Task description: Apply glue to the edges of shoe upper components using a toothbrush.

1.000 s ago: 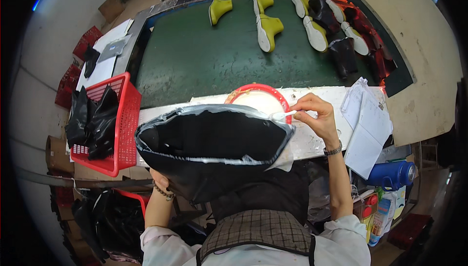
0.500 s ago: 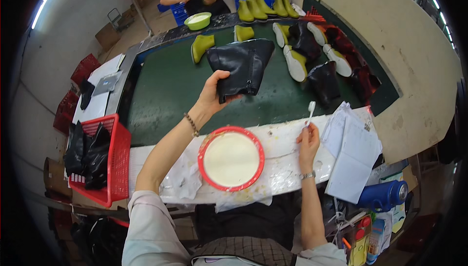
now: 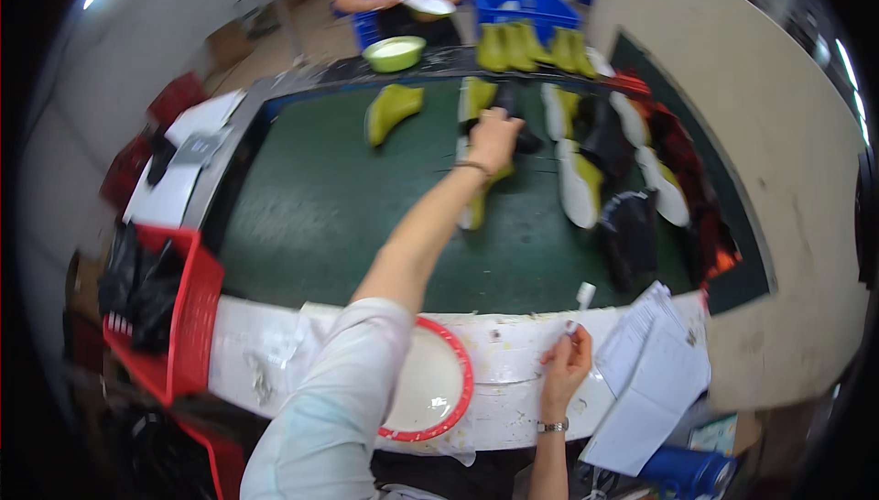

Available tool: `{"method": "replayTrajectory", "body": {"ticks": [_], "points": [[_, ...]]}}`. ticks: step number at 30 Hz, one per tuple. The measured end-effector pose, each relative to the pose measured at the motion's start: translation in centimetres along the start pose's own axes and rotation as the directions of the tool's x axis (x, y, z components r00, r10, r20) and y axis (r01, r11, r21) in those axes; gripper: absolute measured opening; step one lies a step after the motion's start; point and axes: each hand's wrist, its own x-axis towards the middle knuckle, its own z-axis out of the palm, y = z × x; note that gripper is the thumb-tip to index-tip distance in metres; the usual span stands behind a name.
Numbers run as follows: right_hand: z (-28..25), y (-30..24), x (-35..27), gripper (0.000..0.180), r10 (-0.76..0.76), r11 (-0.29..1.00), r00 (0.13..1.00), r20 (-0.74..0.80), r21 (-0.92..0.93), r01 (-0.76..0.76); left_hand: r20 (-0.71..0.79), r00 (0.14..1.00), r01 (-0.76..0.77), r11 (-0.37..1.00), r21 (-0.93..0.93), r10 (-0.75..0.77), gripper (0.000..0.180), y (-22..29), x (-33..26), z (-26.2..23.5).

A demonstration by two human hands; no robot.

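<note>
Green belting [image 3: 320, 207] is carrying yellow boots [image 3: 395, 114]; the left hand [image 3: 494, 140] is gripping a black upper [image 3: 508, 102] among them, two uppers [image 3: 630, 239] already lying rightward; the right hand [image 3: 569, 364] is pinching a brush [image 3: 584, 297]; black pieces [image 3: 151, 289] are remaining in a basket [image 3: 195, 321].

Footwear workshop: green worktop [image 3: 357, 234] bearing yellow-green boots [image 3: 586, 187] and black boot uppers [image 3: 630, 236]; red crate [image 3: 189, 326], left; 1 red-rimmed bowl [image 3: 466, 376], near; 1 co-worker [image 3: 394, 24], far.
</note>
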Motion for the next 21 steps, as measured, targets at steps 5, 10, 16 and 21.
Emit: {"method": "replayTrajectory", "body": {"ticks": [5, 10, 16, 21], "points": [[-0.2, 0.2, 0.5, 0.029, -0.044, 0.991, 0.997, -0.062, -0.131, 0.036, 0.05, 0.993, -0.105, 0.993, -0.051, 0.107, 0.077, 0.5, -3.5, -2.5], [-0.9, 0.0, 1.1, 0.029, -0.109, 0.976, 0.994, -0.027, -0.192, 0.102, -0.046, 0.98, -0.194, 0.98, -0.032, 0.193, 0.052, -5.4, -12.8, -17.5], [-1.8, 0.8, 1.1, 0.031, -0.159, 0.967, 0.987, 0.037, -0.195, 0.163, -0.279, 0.908, 0.4, 0.845, 0.355, -0.313, 0.044, -25.5, -30.3, -40.0], [-1.8, 1.5, 1.6, 0.029, -0.156, 0.964, 0.987, 0.045, -0.209, 0.163, -0.178, 0.428, 0.75, 0.239, 0.616, -0.886, 0.05, -35.1, -46.7, -50.4]]}}
